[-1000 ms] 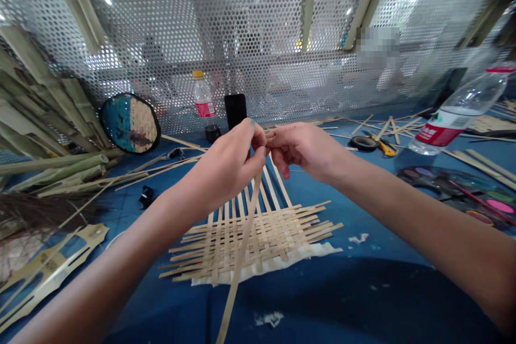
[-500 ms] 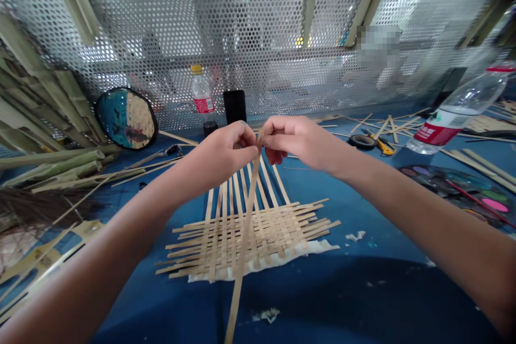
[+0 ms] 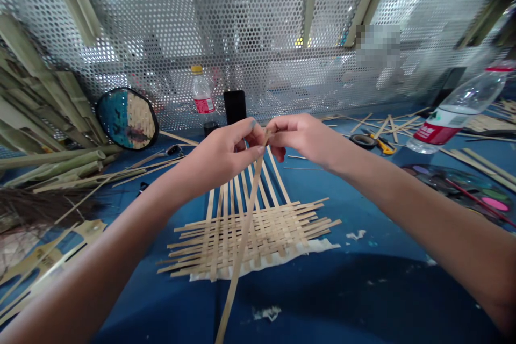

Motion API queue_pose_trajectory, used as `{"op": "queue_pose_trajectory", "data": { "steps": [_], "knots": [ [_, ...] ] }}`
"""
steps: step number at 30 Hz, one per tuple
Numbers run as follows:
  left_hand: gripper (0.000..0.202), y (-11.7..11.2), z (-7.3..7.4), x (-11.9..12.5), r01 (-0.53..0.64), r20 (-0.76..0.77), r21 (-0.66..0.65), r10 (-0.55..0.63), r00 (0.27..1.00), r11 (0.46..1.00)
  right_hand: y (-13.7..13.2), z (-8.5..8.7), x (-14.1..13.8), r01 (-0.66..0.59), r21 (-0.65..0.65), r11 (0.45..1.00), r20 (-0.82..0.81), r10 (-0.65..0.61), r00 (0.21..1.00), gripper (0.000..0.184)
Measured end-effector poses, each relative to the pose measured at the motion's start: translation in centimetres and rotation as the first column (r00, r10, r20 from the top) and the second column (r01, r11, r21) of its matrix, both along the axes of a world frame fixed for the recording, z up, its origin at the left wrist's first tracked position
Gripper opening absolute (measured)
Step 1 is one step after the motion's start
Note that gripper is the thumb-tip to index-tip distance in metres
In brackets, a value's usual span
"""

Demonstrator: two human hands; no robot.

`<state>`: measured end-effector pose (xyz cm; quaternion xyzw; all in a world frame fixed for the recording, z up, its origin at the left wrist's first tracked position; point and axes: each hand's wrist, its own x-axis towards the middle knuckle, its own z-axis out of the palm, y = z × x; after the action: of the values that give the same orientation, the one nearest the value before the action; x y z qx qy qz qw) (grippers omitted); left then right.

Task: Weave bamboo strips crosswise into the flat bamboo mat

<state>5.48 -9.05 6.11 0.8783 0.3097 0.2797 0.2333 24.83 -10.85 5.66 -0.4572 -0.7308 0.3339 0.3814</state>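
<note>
My left hand and my right hand meet above the far part of the weave, both closed on the top end of one long bamboo strip. From my fingertips the strip hangs down toward me, slanting across the weave and past the bottom of the view. Below lies a half-woven bamboo mat, its lengthwise strips fanning away under my hands and its crosswise strips sticking out at both sides. White tape or paper runs along its near edge. My fingers hide the very tip of the strip.
Bamboo poles and a round painted weave stand at the left. A phone and a cola bottle are behind. To the right are black tape, a yellow cutter, a large bottle and a paint palette.
Both hands have shifted slightly right, keeping the strip's top end pinched. The strip's lower end has swung a little to the left. The mat lies as before.
</note>
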Motion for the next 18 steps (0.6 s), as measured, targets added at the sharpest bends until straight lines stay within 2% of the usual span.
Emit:
{"op": "queue_pose_trajectory", "data": {
  "steps": [5,11,15,18],
  "knots": [
    [0.012,0.31,0.4,-0.36,-0.057,-0.089,-0.06,0.052,0.995,0.997,-0.33,0.19,-0.18,0.074,0.043,0.996,0.04,-0.076,0.996,0.018],
    [0.008,0.8,-0.19,-0.36,-0.044,-0.047,0.002,0.044,0.998,0.999,0.12,-0.58,-0.07,-0.077,0.021,0.997,0.061,0.075,0.995,0.012],
    [0.007,0.66,-0.33,-0.22,-0.012,-0.017,0.03,0.012,1.0,0.999,0.4,-0.61,0.11,-0.105,0.0,0.994,0.063,0.105,0.992,0.011],
    [0.007,0.05,-0.01,-0.09,-0.015,0.002,0.039,0.015,1.0,0.999,0.6,-0.51,0.16,-0.081,-0.035,0.996,0.022,0.082,0.996,0.012]
  ]
}}
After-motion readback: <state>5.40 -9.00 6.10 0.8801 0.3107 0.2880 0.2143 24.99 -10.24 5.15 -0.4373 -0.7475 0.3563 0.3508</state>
